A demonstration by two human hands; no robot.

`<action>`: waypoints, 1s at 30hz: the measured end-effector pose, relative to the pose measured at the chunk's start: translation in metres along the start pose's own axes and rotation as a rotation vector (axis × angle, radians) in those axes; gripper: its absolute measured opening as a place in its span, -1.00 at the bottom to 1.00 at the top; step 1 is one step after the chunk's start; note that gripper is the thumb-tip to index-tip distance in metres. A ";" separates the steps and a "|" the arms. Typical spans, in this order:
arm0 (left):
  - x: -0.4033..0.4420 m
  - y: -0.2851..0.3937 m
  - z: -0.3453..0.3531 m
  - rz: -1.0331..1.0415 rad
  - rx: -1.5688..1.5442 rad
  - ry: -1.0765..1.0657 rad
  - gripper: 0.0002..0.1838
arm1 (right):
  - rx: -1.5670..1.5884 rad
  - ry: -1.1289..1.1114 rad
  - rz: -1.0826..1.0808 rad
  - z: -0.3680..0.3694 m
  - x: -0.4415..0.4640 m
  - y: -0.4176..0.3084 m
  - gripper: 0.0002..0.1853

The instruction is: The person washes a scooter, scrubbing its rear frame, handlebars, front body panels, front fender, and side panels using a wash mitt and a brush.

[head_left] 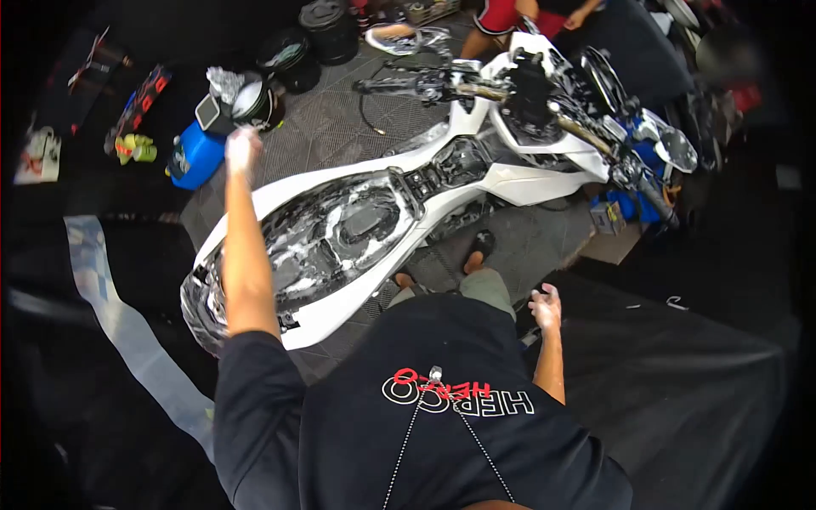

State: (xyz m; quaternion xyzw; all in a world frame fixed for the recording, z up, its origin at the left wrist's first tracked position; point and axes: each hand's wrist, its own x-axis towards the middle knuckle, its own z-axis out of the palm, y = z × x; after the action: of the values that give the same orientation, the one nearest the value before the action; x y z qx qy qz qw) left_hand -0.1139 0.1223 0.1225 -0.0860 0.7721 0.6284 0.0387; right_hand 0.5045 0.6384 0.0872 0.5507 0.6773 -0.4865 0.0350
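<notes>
A white scooter (319,321) with its seat off stands across the middle, white residue smeared through its dark under-seat tub (365,217). My left hand (243,151) is stretched out over the far side of the scooter, whitened and smeared by motion. Near it are a blue container (195,157) and a dark bucket with whitish contents (252,100); whether I touch either is unclear, and the fingers cannot be made out. Low at my right side, my right hand (546,308) has white residue on loosely bent, parted fingers, with nothing visible in it.
Black buckets (327,30) stand behind the scooter on the textured floor mat (327,110). Another person's leg (478,41) shows beyond the handlebars. A cardboard piece (612,244) lies at the right, and a pale strip (140,348) runs along the left.
</notes>
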 end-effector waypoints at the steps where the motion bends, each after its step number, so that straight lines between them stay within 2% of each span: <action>1: 0.000 -0.052 0.019 0.202 0.179 -0.275 -0.72 | 0.039 0.038 0.040 -0.005 0.002 0.007 -0.50; 2: -0.059 -0.054 0.058 0.215 -0.015 -0.379 -0.72 | 0.075 0.071 0.082 -0.011 0.004 0.016 -0.50; 3: -0.119 -0.048 0.096 -0.049 0.029 -0.391 -0.70 | 0.047 0.104 0.155 -0.016 0.006 0.019 -0.50; 4: -0.168 -0.070 0.121 -0.186 -0.024 -0.459 -0.67 | 0.023 0.105 0.228 -0.022 0.012 0.028 -0.51; 5: -0.194 -0.125 0.146 -0.197 0.111 -0.517 -0.72 | 0.008 0.073 0.249 -0.030 0.027 0.048 -0.51; 6: -0.251 -0.087 0.166 -0.286 0.328 -0.629 -0.72 | -0.003 0.055 0.273 -0.038 0.043 0.073 -0.51; 7: -0.281 -0.161 0.180 -0.312 0.117 -0.717 -0.60 | -0.011 0.005 0.286 -0.049 0.057 0.083 -0.51; 8: -0.323 -0.120 0.197 -0.250 0.378 -0.819 -0.54 | -0.013 -0.032 0.306 -0.066 0.074 0.094 -0.51; 10: -0.379 -0.159 0.220 -0.360 0.212 -0.791 -0.53 | 0.047 -0.150 0.302 -0.103 0.127 0.119 -0.52; 11: -0.392 -0.152 0.232 -0.421 0.421 -0.779 -0.59 | 0.030 -0.195 0.277 -0.120 0.161 0.134 -0.53; 12: -0.408 -0.176 0.235 -0.516 0.303 -0.700 -0.61 | 0.065 -0.212 0.233 -0.136 0.196 0.140 -0.54; 13: -0.420 -0.177 0.244 -0.681 0.191 -0.659 -0.72 | 0.069 -0.223 0.236 -0.152 0.232 0.139 -0.53; 14: -0.426 -0.195 0.241 -0.763 0.242 -0.702 -0.76 | 0.116 -0.205 0.234 -0.167 0.268 0.134 -0.59; 15: -0.446 -0.186 0.245 -0.929 0.271 -0.587 -0.76 | 0.205 -0.255 0.160 -0.185 0.308 0.141 -0.67; 16: -0.439 -0.272 0.208 -1.088 0.083 -0.633 -0.66 | 0.186 -0.266 0.051 -0.205 0.336 0.132 -0.76; 17: -0.466 -0.224 0.221 -1.086 0.306 -0.560 -0.68 | 0.147 -0.244 0.050 -0.219 0.370 0.128 -0.76; 18: -0.485 -0.191 0.245 -1.072 0.447 -0.559 -0.69 | -0.020 -0.178 0.028 -0.244 0.374 0.087 -0.76; 20: -0.504 -0.156 0.297 -1.030 0.609 -0.636 -0.69 | 0.139 -0.136 -0.128 -0.263 0.438 0.097 -0.77; 22: -0.512 -0.138 0.367 -1.001 0.654 -0.668 -0.68 | 0.678 -0.267 -0.178 -0.276 0.469 0.085 -0.76; 23: -0.517 -0.141 0.405 -1.029 0.607 -0.519 -0.68 | 0.538 -0.281 -0.152 -0.287 0.467 0.063 -0.76; 24: -0.510 -0.149 0.424 -1.103 0.431 -0.632 -0.66 | 0.392 -0.305 -0.126 -0.303 0.460 0.033 -0.76; 25: -0.520 -0.113 0.467 -1.096 0.440 -0.561 -0.66 | 0.302 -0.362 -0.133 -0.315 0.459 0.014 -0.76; 28: -0.537 -0.089 0.537 -0.899 0.458 -0.552 -0.66 | 0.056 -0.478 -0.063 -0.324 0.489 -0.019 -0.76; 30: -0.546 -0.079 0.571 -0.884 0.452 -0.543 -0.64 | 0.041 -0.568 -0.046 -0.321 0.526 -0.033 -0.77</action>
State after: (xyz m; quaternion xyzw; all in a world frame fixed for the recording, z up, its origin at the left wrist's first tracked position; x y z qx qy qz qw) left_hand 0.4095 0.7104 0.0197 -0.2260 0.7405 0.3711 0.5127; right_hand 0.4296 1.2395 -0.0308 0.3773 0.6427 -0.6357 0.2013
